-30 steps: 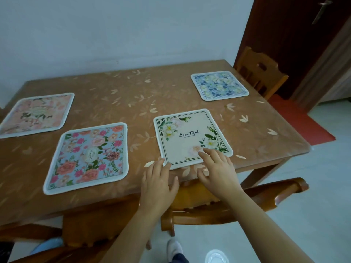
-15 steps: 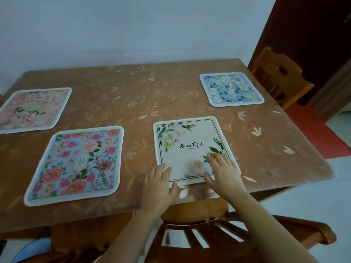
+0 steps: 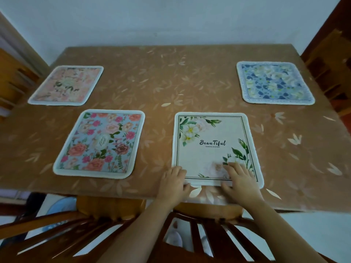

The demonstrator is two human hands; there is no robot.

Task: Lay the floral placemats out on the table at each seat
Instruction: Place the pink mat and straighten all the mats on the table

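Several floral placemats lie flat on the brown leaf-patterned table. A cream mat printed "Beautiful" sits at the near right seat. My left hand rests flat on its near left corner, fingers spread. My right hand presses flat on its near right part, thumb at the mat's front edge. A blue mat with pink roses lies at the near left. A pale pink mat is at the far left, and a blue-and-white mat at the far right.
Wooden chair backs stand between me and the table's front edge. Another chair is at the right side, and wooden furniture at the left. A white wall runs behind the table.
My view has swung left and closer, squaring up with the table. Both hands have stayed on the near edge of the "Beautiful" mat, which now lies straight to the table edge.
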